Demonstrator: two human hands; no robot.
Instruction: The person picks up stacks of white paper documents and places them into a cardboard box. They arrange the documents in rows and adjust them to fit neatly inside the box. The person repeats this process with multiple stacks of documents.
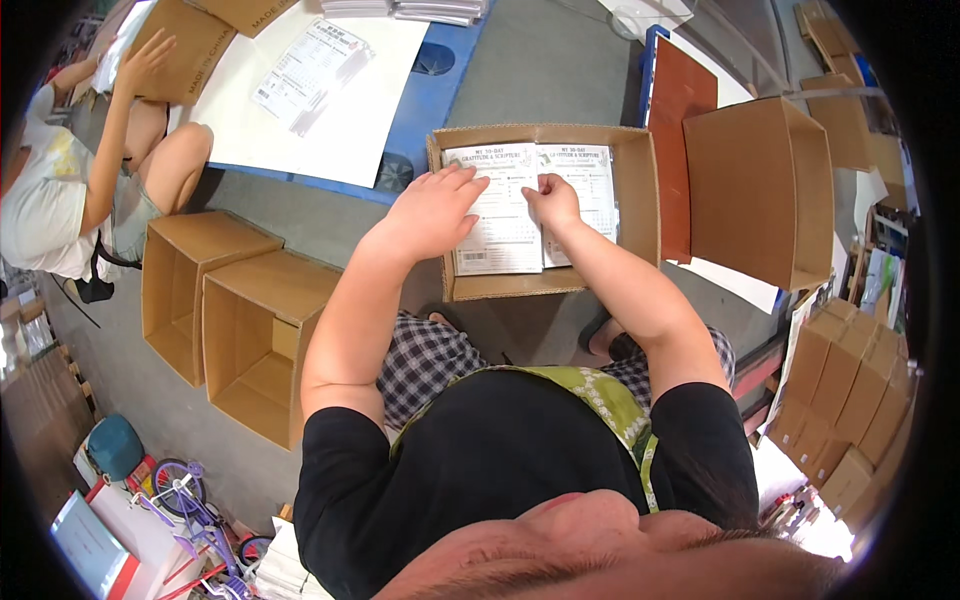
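An open cardboard box (652, 215) lies in front of me with two white printed paper packets side by side inside, some of their surfaces shiny like plastic wrap. My left hand (437, 205) rests over the left edge of the left packet (497, 240), its fingers stretched out across the top. At that packet's right edge, my right hand (555, 205) is closed, thumb and forefinger pinched together on the edge. The right packet (597, 205) lies partly under my right hand and forearm and looks slightly lower than the left one.
Beyond the box at left, a blue table (440, 65) bears a white sheet and loose printed packets (312, 75). A co-worker (75, 190) sits there by a carton (185, 50). Two open cartons (265, 345) stand on the floor at left; another carton (755, 195) is at right.
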